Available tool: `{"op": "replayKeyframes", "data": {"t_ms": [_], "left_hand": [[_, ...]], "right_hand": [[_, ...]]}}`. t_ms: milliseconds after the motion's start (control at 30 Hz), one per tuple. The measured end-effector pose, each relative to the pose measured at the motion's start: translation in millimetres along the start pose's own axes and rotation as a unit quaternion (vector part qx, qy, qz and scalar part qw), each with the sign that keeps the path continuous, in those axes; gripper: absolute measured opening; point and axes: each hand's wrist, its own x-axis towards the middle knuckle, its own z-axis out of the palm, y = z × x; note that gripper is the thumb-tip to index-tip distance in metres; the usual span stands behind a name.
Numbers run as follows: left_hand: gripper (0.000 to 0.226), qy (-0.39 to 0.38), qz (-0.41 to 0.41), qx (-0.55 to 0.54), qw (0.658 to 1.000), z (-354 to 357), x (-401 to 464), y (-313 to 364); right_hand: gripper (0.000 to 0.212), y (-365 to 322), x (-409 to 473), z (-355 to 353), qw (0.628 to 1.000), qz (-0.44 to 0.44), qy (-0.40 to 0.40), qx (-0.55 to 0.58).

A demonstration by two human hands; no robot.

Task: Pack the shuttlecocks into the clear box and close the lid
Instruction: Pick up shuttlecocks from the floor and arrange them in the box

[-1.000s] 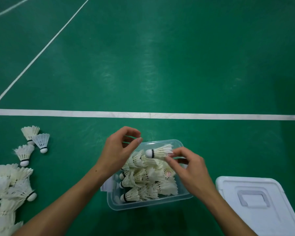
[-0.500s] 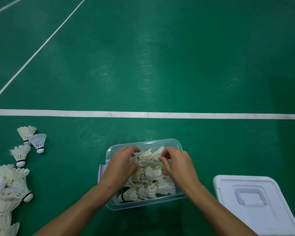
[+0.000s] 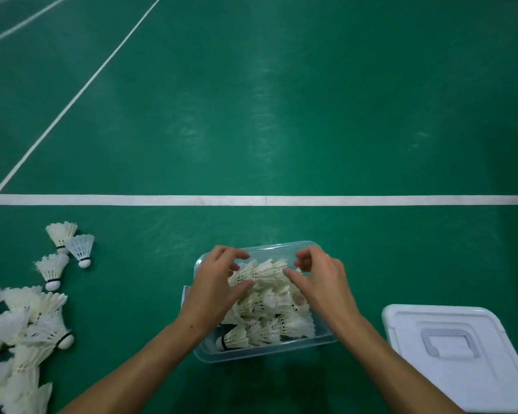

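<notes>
Right now, seen from beside the court:
Court floor (image 3: 281, 100): green, with a white line (image 3: 281, 200) crossing it just beyond the clear box.
Lid (image 3: 461, 354): white, handle side up, flat on the floor well to the right of the clear box and nearer the person; not on the box.
Loose shuttlecocks (image 3: 27, 324): a white heap on the floor far to the left of the clear box, with three more (image 3: 69, 249) standing apart just beyond the heap.
Clear box (image 3: 266, 352): open on the floor between the two forearms, filled with white shuttlecocks.
Packed shuttlecocks (image 3: 266, 312): lying crowded inside the clear box, reaching about its rim.
Left hand (image 3: 216, 285): over the left part of the clear box, fingers curled and spread, tips touching the topmost shuttlecocks; nothing gripped that I can see.
Right hand (image 3: 320, 282): over the right part of the clear box, fingers bent loosely, thumb touching the feathers; not clasping any one shuttlecock.
</notes>
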Motion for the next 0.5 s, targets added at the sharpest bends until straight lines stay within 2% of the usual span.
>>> {"op": "replayKeyframes", "data": {"t_ms": [133, 267, 333, 500], "left_hand": [[0.054, 0.018, -0.004, -0.045, 0.999, -33, 1, 14], [0.061, 0.040, -0.007, -0.051, 0.998, -77, -6, 6], [0.061, 0.058, -0.013, -0.046, 0.997, -99, -13, -9], [0.061, 0.123, -0.091, -0.060, 0.986, -146, -44, -71]], "right_hand": [[0.057, -25, -5, -22, 0.998, -0.053, -0.011, 0.026], [0.068, -63, -6, -15, 0.991, -0.126, -0.048, 0.015], [0.072, -84, -6, 0, 0.984, -0.160, -0.071, 0.010], [0.078, -133, -2, 55, 0.967, -0.222, -0.127, -0.023]]}}
